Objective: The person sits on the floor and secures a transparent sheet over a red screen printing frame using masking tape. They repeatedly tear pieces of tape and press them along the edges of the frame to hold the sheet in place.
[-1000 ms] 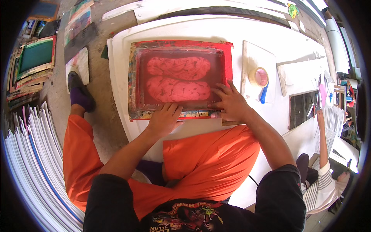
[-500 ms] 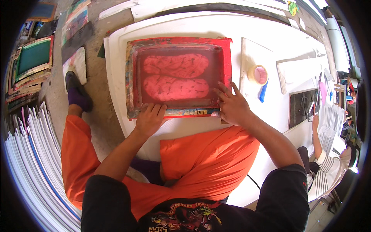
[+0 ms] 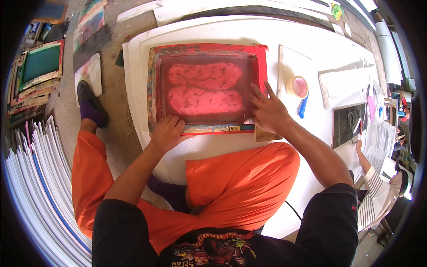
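Note:
A screen-printing frame with red-stained wooden bars lies before me. Two pink sole-shaped areas show in its dark red mesh. At the near left corner, my left hand grips the near bar, its fingertips over the top. My right hand holds the near right corner, with spread fingers on both sides of the right bar and the thumb by the inner corner. Part of a wooden piece shows under that corner. What lies beneath the mesh is hidden.
White boards lie under the frame. To the right are a tape roll, a blue-handled tool and a dark panel. Another person sits at far right. Stacked white sheets and more frames stand left.
My left hand has slid left along the near bar. My right hand has shifted slightly right at its corner, and more of the wooden piece beneath shows. The view has shifted a little.

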`<state>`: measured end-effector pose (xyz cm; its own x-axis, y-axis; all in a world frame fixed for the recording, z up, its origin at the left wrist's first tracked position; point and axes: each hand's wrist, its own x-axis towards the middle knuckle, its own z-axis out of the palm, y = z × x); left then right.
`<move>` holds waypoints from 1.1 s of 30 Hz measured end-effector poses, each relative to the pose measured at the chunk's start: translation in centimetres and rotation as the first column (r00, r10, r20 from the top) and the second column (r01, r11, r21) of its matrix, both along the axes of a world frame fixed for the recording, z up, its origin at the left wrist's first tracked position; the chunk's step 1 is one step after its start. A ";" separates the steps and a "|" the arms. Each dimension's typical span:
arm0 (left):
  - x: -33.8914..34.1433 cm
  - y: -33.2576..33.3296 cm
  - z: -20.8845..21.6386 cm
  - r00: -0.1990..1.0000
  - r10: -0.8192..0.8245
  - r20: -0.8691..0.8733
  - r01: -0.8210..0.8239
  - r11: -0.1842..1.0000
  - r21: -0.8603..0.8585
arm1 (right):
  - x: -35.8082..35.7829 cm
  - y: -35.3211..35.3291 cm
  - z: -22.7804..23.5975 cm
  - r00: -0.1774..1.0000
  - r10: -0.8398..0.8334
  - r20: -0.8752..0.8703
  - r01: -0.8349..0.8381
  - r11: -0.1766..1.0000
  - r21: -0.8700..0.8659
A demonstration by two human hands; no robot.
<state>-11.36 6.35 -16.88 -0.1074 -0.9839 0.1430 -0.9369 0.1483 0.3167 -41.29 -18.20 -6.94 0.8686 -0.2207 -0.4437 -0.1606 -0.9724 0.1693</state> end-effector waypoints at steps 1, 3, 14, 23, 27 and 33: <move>0.3 0.1 0.3 1.000 0.011 0.020 -0.011 1.000 0.011 | 0.1 0.0 0.0 1.000 0.000 -0.018 -0.001 0.999 -0.042; 1.1 0.5 1.1 0.998 0.034 0.061 -0.036 0.999 0.033 | 0.2 -0.1 0.5 0.983 -0.183 0.016 0.183 0.983 0.008; 3.8 1.3 1.5 0.988 -0.110 0.112 0.101 0.992 0.078 | 0.1 5.4 -3.9 0.918 -0.386 0.091 0.311 0.843 0.438; 3.6 2.6 0.5 0.993 -0.024 0.117 0.017 0.998 0.063 | 8.9 11.7 -5.0 0.898 -0.376 0.231 0.248 0.863 0.441; 4.1 2.4 1.5 0.972 0.026 0.234 -0.008 0.997 -0.075 | 12.9 13.6 -5.8 0.875 -0.382 0.298 0.192 0.837 0.512; 6.4 2.8 0.9 0.955 0.006 0.298 0.027 0.994 -0.109 | 16.9 15.7 -8.1 0.839 -0.391 0.379 0.140 0.827 0.544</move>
<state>-4.95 9.18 -16.02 -0.1719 -0.9623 0.2107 -0.9842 0.1769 0.0051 -24.43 -2.52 -15.05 0.9310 -0.3436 -0.1230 -0.3601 -0.8100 -0.4629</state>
